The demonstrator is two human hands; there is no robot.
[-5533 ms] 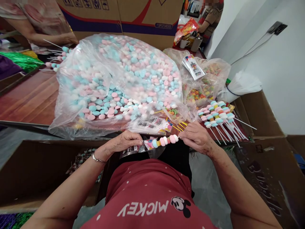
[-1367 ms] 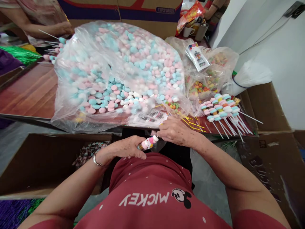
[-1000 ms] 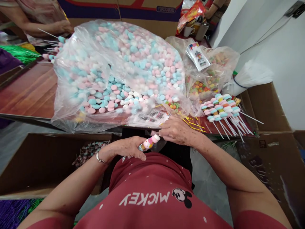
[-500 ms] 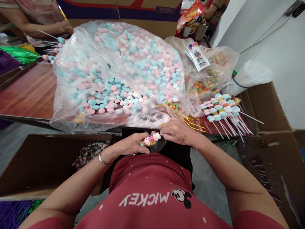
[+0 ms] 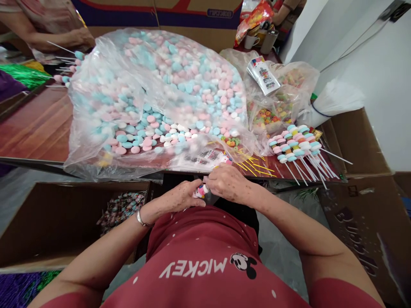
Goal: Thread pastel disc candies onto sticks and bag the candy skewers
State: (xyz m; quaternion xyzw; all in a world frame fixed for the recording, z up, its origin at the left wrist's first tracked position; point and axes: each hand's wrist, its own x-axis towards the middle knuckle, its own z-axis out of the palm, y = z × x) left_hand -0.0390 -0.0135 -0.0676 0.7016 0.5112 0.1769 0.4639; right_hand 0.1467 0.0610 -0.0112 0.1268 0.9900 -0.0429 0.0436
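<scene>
Your left hand [image 5: 183, 196] clasps the marshmallow skewer [image 5: 201, 191] | it sits between both hands, below the table [image 5: 38, 128] edge | your right hand [image 5: 226, 185] bunches at its end, exact grip hidden | printed packets [image 5: 199, 160], yellow strips [image 5: 254, 167] beyond

Below the right hand [image 5: 227, 184], the shirt [image 5: 202, 252] says "MICKEY", upside down; to its right, a carton [image 5: 353, 226] says "Bubble"; far beyond, a box [image 5: 189, 19] shows "BOXES".

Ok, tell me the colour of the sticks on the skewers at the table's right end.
White sticks on those skewers, seen in the single head view.
</scene>
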